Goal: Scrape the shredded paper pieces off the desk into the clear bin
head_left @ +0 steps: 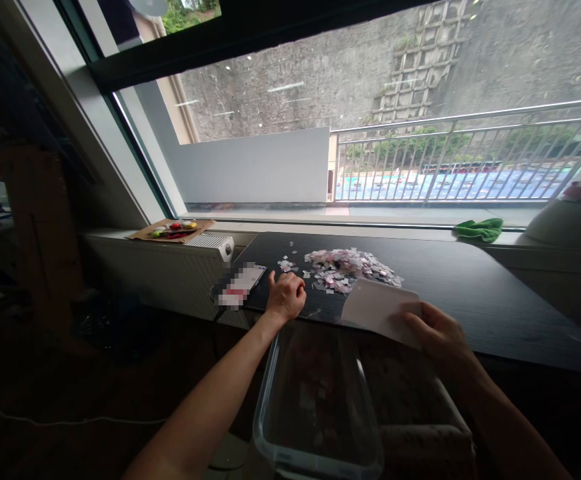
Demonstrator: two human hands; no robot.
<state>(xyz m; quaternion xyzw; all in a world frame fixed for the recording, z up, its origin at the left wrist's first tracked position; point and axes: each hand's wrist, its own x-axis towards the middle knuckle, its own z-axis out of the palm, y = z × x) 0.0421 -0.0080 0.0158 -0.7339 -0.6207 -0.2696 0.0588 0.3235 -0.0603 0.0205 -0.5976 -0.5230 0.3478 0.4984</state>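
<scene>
My right hand grips a thin white flat sheet with rounded corners between thumb and fingers. The sheet slants over the front edge of the dark table. Just beyond its far edge lies a heap of small pale pink and white paper pieces. My left hand is at the table's front edge, left of the heap, with curled fingers; whatever is under them is hidden. Below both hands stands a clear plastic bin with some pale pieces inside.
A phone lies on the table's left end, partly blurred out. Left of it is a white radiator, with a cardboard piece holding colourful items above. A green cloth and a pale vase are on the windowsill.
</scene>
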